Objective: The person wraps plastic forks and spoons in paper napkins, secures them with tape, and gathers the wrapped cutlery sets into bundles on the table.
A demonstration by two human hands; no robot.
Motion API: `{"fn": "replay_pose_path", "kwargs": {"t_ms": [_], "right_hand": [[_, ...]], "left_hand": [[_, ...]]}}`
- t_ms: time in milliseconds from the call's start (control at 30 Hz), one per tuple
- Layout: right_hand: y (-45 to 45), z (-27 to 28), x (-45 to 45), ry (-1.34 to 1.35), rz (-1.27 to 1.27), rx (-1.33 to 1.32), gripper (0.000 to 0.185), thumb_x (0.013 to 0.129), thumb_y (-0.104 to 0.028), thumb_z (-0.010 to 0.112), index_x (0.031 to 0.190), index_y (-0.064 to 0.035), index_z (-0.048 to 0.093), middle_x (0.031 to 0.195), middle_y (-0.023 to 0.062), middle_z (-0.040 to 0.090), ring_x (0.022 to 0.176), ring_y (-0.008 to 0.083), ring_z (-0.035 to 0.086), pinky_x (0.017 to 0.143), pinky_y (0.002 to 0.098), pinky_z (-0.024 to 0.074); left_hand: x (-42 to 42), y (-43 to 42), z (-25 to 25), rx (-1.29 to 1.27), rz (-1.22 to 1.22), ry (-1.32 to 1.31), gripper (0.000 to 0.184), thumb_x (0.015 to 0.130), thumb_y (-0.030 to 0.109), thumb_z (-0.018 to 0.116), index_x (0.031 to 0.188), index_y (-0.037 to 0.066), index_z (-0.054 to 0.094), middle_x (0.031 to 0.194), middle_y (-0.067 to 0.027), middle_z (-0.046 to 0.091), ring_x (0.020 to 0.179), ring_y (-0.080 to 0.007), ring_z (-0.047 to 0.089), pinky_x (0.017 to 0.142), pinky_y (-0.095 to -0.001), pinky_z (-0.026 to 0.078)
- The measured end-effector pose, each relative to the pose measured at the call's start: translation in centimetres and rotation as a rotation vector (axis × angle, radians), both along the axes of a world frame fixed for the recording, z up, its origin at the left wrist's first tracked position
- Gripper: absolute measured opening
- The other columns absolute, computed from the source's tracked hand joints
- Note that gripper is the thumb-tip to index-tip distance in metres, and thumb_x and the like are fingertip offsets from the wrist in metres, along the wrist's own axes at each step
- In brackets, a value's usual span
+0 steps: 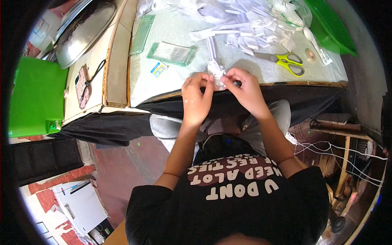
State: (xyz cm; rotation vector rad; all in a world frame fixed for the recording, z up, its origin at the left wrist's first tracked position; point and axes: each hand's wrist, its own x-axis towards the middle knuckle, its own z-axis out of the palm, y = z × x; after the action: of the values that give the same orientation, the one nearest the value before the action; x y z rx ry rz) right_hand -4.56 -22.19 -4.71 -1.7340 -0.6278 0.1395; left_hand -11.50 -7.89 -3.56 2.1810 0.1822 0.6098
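From where I stand, a person in a black T-shirt (228,208) sits at a work table (141,87) with a pale covering. The left hand (197,92) has its thumb and fingertips pinched on the near end of a slim clear plastic packet (215,68). The right hand (246,87) grips the same end from the opposite side, thumb against fingers. The packet lies at the front edge of the table, between the two hands, pointing away from the person; its near part is crumpled and shiny, and its exact contents cannot be made out.

Just beyond it is a heap of white strips (249,26), loosely piled. To the left are a green-edged pouch (172,53) with pale contents, a second green-edged case (143,36) and a small blue-and-yellow card (159,69), the last just beside the pouch. To the right lie scissors (292,64) with lime-green handles, a small roll of tape (310,54) and a white plastic spoon (311,37), bowl toward the far side. A green basin (331,26) stands at the far right corner. On the adjoining surface at left, a pink-cased phone (82,89) rests with a black strap across it.
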Motion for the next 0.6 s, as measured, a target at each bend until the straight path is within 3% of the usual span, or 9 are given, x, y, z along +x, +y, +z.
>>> {"fn": "replay_pose_path", "kwargs": {"t_ms": [233, 333, 600], "right_hand": [[0.4, -0.5, -0.2, 0.015, -0.054, -0.022, 0.014, 0.087, -0.006, 0.057, 0.078, 0.0038, 0.055, 0.066, 0.0058, 0.057, 0.060, 0.0093, 0.058, 0.056, 0.0231, 0.0436], [0.9, -0.7, -0.3, -0.057, -0.137, -0.048, 0.014, 0.080, -0.009, 0.062, 0.072, 0.0014, 0.058, 0.064, 0.0118, 0.061, 0.061, 0.0237, 0.057, 0.060, 0.0356, 0.0442], [1.3, -0.9, -0.4, -0.254, -0.281, -0.066, 0.011, 0.071, -0.010, 0.066, 0.064, -0.0036, 0.061, 0.058, 0.0066, 0.060, 0.070, 0.0272, 0.054, 0.065, 0.0389, 0.0424]], "left_hand": [[0.0, 0.1, -0.1, 0.000, 0.058, 0.074, 0.014, 0.086, 0.017, 0.056, 0.082, 0.005, 0.059, 0.063, -0.0037, 0.065, 0.072, -0.0248, 0.055, 0.076, -0.0376, 0.034], [0.0, 0.2, 0.0, 0.028, 0.056, 0.079, 0.014, 0.086, 0.018, 0.056, 0.082, 0.004, 0.059, 0.063, -0.0036, 0.064, 0.072, -0.0249, 0.055, 0.076, -0.0383, 0.034], [-0.1, 0.3, 0.3, 0.115, 0.143, 0.120, 0.015, 0.081, 0.024, 0.062, 0.078, 0.009, 0.064, 0.059, -0.0033, 0.059, 0.069, -0.0235, 0.055, 0.074, -0.0376, 0.033]]}}
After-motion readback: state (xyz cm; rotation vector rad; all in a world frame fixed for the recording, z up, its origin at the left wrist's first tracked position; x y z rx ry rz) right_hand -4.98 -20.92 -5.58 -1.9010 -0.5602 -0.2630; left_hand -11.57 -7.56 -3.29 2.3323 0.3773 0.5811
